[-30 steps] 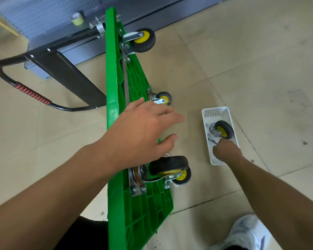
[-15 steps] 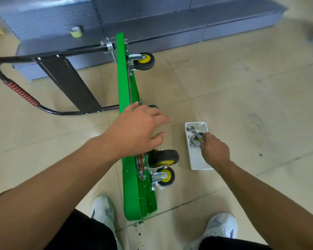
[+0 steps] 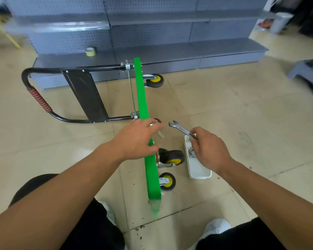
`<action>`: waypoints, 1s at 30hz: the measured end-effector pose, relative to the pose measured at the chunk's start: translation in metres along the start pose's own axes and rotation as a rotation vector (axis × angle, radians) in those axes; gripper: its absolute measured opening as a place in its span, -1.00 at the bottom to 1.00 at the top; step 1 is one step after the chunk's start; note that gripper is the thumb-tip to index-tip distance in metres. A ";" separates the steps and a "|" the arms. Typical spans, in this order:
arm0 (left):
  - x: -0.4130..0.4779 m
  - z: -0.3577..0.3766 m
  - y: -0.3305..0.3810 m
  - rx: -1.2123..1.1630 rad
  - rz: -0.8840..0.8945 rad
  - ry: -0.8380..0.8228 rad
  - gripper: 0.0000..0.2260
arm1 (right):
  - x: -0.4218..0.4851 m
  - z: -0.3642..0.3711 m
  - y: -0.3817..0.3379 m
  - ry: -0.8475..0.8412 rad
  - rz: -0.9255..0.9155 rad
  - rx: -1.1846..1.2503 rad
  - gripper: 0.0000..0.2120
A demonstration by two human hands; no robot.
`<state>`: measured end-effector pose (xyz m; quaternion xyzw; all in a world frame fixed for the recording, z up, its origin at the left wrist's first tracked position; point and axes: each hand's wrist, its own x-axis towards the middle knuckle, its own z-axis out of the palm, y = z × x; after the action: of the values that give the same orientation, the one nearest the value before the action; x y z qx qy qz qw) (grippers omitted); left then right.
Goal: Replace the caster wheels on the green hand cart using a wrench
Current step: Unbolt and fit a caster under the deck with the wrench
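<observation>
One grey shelving unit [image 3: 152, 33] filled the floor at twelve o'clock. Before it the green cart [image 3: 143, 98] stood on its long edge, its deck running from twelve to six o'clock, its underside facing three o'clock. Its black handle [image 3: 83, 92], with a red grip, lay flat on the tiles toward nine o'clock. At three o'clock of the deck's near end a white tray [image 3: 200, 170] sat on the floor, a spare wheel [image 3: 192, 153] in it partly hidden by the right hand. The left hand [image 3: 137, 139] rested on the deck's upper edge, fingers stretched across it, thumb against the underside. The right hand [image 3: 210, 150] hovered over the tray and pinched the wrench [image 3: 179, 128] by its shaft, the open end pointing to ten o'clock, just beside the left fingertips but apart. A big black wheel [image 3: 172, 156] stuck out below the left hand, a smaller one [image 3: 167, 181] at six o'clock of it, another [image 3: 154, 81] at the far end. A roll of tape [image 3: 90, 51] sat on the lowest shelf at eleven o'clock.
</observation>
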<state>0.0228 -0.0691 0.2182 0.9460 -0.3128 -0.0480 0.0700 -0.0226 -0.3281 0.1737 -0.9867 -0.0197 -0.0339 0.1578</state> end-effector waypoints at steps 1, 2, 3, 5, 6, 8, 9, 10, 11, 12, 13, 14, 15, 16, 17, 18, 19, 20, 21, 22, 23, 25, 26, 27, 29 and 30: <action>-0.003 -0.001 -0.002 -0.019 0.000 -0.002 -0.37 | -0.003 -0.006 -0.011 0.002 -0.020 0.006 -0.84; -0.006 -0.002 -0.004 -0.036 -0.002 -0.004 -0.35 | -0.006 -0.010 -0.021 -0.001 -0.033 0.014 -0.84; -0.009 -0.004 -0.007 -0.053 -0.005 -0.007 -0.33 | -0.008 -0.014 -0.030 -0.010 -0.042 0.021 -0.84; -0.012 -0.006 -0.011 -0.076 -0.007 -0.018 -0.31 | -0.010 -0.017 -0.045 -0.047 -0.045 0.057 -0.83; -0.013 -0.006 -0.013 -0.080 -0.005 -0.028 -0.30 | -0.010 -0.016 -0.050 -0.075 -0.030 0.105 -0.83; -0.012 -0.007 -0.016 -0.085 0.004 -0.052 -0.28 | -0.006 -0.016 -0.059 -0.147 0.038 0.237 -0.83; -0.012 -0.006 -0.016 -0.086 0.007 -0.061 -0.27 | -0.003 -0.017 -0.063 -0.179 0.069 0.289 -0.83; -0.012 -0.006 -0.017 -0.085 0.010 -0.065 -0.27 | 0.000 -0.017 -0.065 -0.205 0.090 0.327 -0.83; -0.012 -0.006 -0.018 -0.083 0.011 -0.066 -0.26 | 0.003 -0.018 -0.067 -0.221 0.103 0.358 -0.84; -0.013 -0.005 -0.018 -0.081 0.010 -0.066 -0.26 | 0.005 -0.019 -0.067 -0.232 0.113 0.383 -0.85; -0.014 -0.005 -0.019 -0.080 0.009 -0.068 -0.25 | 0.007 -0.021 -0.068 -0.242 0.120 0.401 -0.85; -0.014 -0.004 -0.020 -0.079 0.008 -0.074 -0.24 | 0.009 -0.023 -0.067 -0.251 0.121 0.410 -0.85; -0.014 -0.004 -0.020 -0.078 0.007 -0.084 -0.23 | 0.011 -0.026 -0.067 -0.258 0.114 0.413 -0.84; -0.014 -0.003 -0.020 -0.076 0.009 -0.093 -0.22 | 0.011 -0.029 -0.068 -0.267 0.102 0.413 -0.84; -0.012 -0.003 -0.020 -0.071 0.015 -0.096 -0.20 | 0.012 -0.032 -0.069 -0.277 0.088 0.415 -0.84; -0.011 -0.004 -0.019 -0.066 0.022 -0.094 -0.19 | 0.012 -0.036 -0.070 -0.288 0.075 0.424 -0.83; -0.010 -0.004 -0.018 -0.063 0.026 -0.091 -0.18 | 0.011 -0.039 -0.072 -0.299 0.067 0.438 -0.81; -0.009 -0.005 -0.019 -0.063 0.026 -0.089 -0.17 | 0.011 -0.043 -0.075 -0.308 0.061 0.452 -0.79; -0.008 -0.006 -0.019 -0.065 0.024 -0.090 -0.16 | 0.010 -0.047 -0.078 -0.311 0.053 0.451 -0.77; -0.008 -0.006 -0.020 -0.069 0.022 -0.093 -0.15 | 0.008 -0.049 -0.080 -0.308 0.042 0.432 -0.75; -0.008 -0.006 -0.021 -0.072 0.023 -0.097 -0.14 | 0.005 -0.051 -0.082 -0.297 0.025 0.399 -0.76; -0.007 -0.006 -0.024 -0.078 0.029 -0.101 -0.13 | -0.002 -0.052 -0.085 -0.275 -0.003 0.327 -0.76; -0.007 -0.006 -0.025 -0.082 0.032 -0.100 -0.13 | -0.007 -0.052 -0.086 -0.266 -0.020 0.294 -0.76; -0.008 -0.005 -0.026 -0.086 0.034 -0.097 -0.13 | -0.011 -0.051 -0.087 -0.260 -0.039 0.261 -0.75; -0.009 -0.005 -0.028 -0.090 0.038 -0.097 -0.13 | -0.018 -0.052 -0.090 -0.261 -0.074 0.204 -0.74; -0.010 -0.005 -0.029 -0.087 0.039 -0.099 -0.14 | -0.021 -0.053 -0.091 -0.264 -0.085 0.174 -0.74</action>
<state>0.0326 -0.0399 0.2190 0.9323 -0.3319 -0.1069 0.0963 -0.0509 -0.2590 0.2508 -0.9635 -0.0849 0.0911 0.2371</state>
